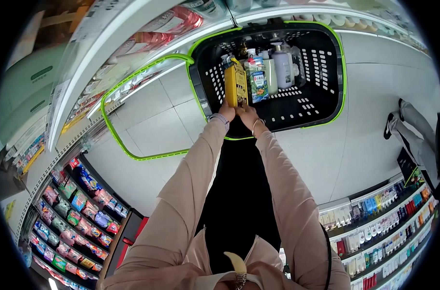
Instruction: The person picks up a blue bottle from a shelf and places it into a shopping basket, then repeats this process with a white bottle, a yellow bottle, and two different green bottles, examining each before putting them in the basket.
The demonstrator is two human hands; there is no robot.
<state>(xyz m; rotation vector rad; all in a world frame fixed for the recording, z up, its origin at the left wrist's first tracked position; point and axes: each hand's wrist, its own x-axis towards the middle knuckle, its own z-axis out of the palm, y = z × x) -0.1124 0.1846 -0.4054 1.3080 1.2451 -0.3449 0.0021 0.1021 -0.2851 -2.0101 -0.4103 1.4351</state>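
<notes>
My left hand [226, 111] and my right hand [248, 116] are closed around the near end of a yellow box [236, 83]. The box is tilted over the left part of a black shopping basket [324, 104] with a green rim. Just right of it, inside the basket, stands a blue and green printed pouch [259, 83]. Beyond the pouch are a pale green bottle [271, 77] and a lilac pump bottle [282, 67]. A clear package [297, 65] is at the right of these. The fingertips are partly hidden by the box.
The basket's green handle [114, 137] is folded out to the left above the tiled floor [162, 130]. Shelves of bottles [174, 21] run along the far side. Packet shelves [77, 212] stand lower left, product shelves [374, 232] lower right. Another person's legs [413, 128] are at the right.
</notes>
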